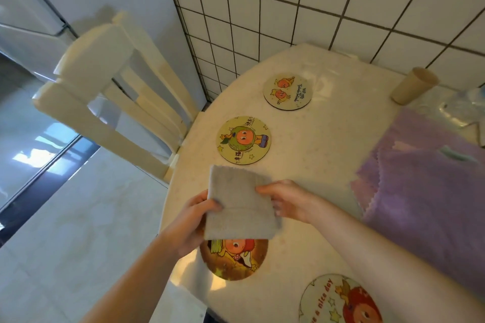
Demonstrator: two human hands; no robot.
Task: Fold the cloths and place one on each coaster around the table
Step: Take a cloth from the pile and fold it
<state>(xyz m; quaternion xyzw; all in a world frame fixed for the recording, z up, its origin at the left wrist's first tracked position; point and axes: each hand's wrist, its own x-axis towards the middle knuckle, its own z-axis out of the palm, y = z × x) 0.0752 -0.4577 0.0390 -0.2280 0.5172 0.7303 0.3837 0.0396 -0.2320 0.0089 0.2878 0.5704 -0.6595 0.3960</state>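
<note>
A folded grey cloth (237,204) is held between both hands just above the table. My left hand (193,220) grips its left edge and my right hand (286,200) pinches its right edge. The cloth's lower end covers the top of a brown cartoon coaster (233,261). A yellow-green coaster (243,140) lies bare just beyond the cloth, and a pale coaster (287,91) lies farther back. Another coaster reading "a nice day" (338,301) sits at the bottom edge. Purple cloths (425,191) are piled at the right.
The round cream table (328,139) stands against a white tiled wall. A cream wooden chair (110,102) stands at the table's left edge. A beige paper cup (413,85) and clear plastic wrapping (462,107) are at the back right.
</note>
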